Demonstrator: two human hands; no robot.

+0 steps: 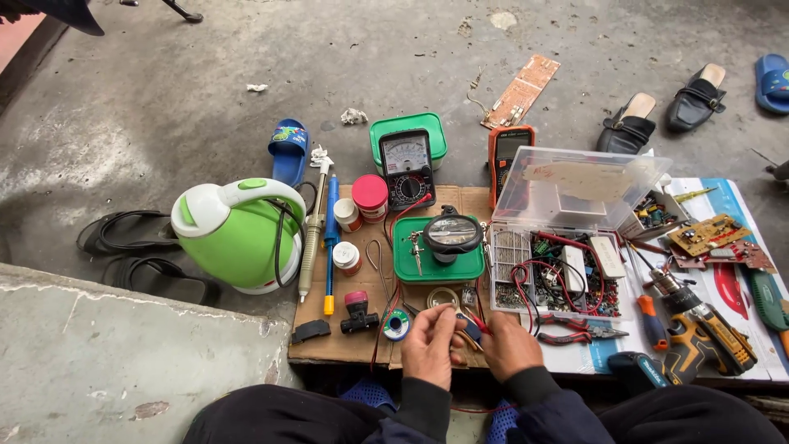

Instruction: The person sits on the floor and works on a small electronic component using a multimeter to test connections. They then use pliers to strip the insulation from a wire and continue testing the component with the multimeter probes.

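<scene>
My left hand [429,345] and my right hand [508,345] meet low in the middle, over the front edge of a brown cardboard sheet [316,349]. Both pinch a small dark part [470,330] with red and black wires; what it is I cannot make out. A solder spool [396,325] lies just left of my left hand. Red-handled pliers [579,332] lie just right of my right hand. Behind my hands a round magnifier [452,233] stands on a green base [437,268].
A green and white kettle [238,234] stands at left. An analog multimeter [407,168], an orange meter [507,156], an open clear parts box [559,275], a cordless drill [707,333], circuit boards [708,235], a soldering iron [330,238] and sandals [662,111] surround the work area.
</scene>
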